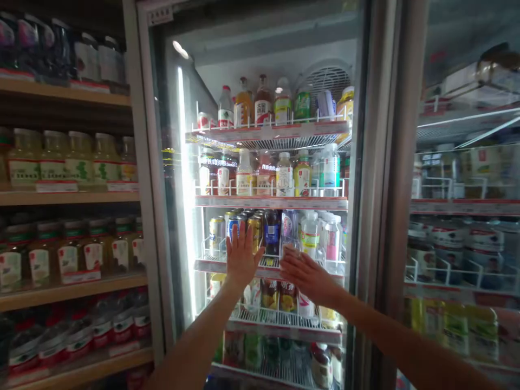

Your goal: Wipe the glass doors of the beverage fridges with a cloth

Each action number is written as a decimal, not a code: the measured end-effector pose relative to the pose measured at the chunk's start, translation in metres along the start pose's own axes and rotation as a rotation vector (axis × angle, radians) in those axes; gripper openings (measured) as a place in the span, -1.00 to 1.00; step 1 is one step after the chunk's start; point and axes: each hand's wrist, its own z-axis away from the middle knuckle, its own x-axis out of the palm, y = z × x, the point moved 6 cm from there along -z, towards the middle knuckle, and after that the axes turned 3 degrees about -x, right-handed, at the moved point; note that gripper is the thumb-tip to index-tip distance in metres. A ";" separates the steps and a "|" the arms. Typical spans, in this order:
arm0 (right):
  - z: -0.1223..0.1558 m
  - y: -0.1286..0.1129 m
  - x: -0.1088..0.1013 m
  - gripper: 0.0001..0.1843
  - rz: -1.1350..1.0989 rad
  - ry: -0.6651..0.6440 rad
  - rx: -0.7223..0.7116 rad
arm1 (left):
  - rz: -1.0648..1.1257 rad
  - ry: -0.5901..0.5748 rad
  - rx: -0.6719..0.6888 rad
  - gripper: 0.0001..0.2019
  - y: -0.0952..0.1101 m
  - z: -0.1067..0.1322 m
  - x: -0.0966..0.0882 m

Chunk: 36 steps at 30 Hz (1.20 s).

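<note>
My left hand [242, 259] is raised in front of a lit drinks fridge, its fingers spread and holding nothing. Behind those fingers stand a blue can [232, 226] and a gold can [255, 230]. To the right, my right hand [306, 275] is stretched out palm forward, fingers extended and fairly close together. A small pale patch at its fingertips is too blurred to make out. Nearest to it are a dark blue bottle [271, 230] and a clear bottle with a yellow-green label [310, 235]. Reflections show on the glass door [170, 179]; whether either palm touches it I cannot tell.
Inside the fridge, wire shelves with red-edged fronts [272, 202] carry several rows of bottles and cans. At left, wooden shelves [73, 197] hold juice bottles [75, 252]. A metal door frame [382, 179] separates another stocked fridge [463, 208] at right.
</note>
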 end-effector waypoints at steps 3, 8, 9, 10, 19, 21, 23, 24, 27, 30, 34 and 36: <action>-0.030 0.053 -0.022 -0.43 0.095 0.084 0.291 | 0.015 -0.014 0.089 -0.35 -0.008 -0.001 -0.003; -0.080 0.077 -0.031 -0.40 0.161 0.171 0.506 | 0.062 0.046 0.117 -0.40 -0.033 -0.015 -0.010; -0.083 0.057 -0.019 -0.40 0.130 0.130 0.414 | 0.063 0.060 0.097 -0.40 -0.040 -0.017 -0.011; -0.083 0.035 -0.006 -0.40 0.094 0.086 0.308 | 0.063 0.068 0.087 -0.40 -0.046 -0.019 -0.010; -0.093 0.081 -0.029 -0.33 0.210 0.230 0.619 | 0.069 0.081 0.129 -0.42 -0.056 -0.018 -0.002; -0.094 0.065 -0.023 -0.34 0.201 0.204 0.569 | 0.070 0.093 0.150 -0.43 -0.056 -0.016 -0.002; -0.085 0.030 -0.006 -0.36 0.154 0.111 0.377 | 0.075 0.113 0.181 -0.42 -0.058 -0.015 -0.002; -0.076 0.015 0.001 -0.37 0.126 0.058 0.267 | 0.080 0.122 0.204 -0.41 -0.060 -0.014 -0.003; -0.042 0.022 -0.001 -0.39 0.188 0.055 0.292 | 0.088 0.149 0.256 -0.38 -0.063 -0.011 -0.004; -0.019 0.074 -0.036 -0.37 0.393 0.315 0.715 | 0.093 0.196 0.265 -0.36 -0.063 -0.010 -0.006; -0.041 0.062 -0.027 -0.35 0.378 0.334 0.720 | 0.111 0.227 0.251 -0.37 -0.060 -0.010 -0.005; -0.055 0.032 -0.005 -0.37 0.277 0.196 0.534 | 0.120 0.223 0.235 -0.37 -0.059 -0.011 -0.003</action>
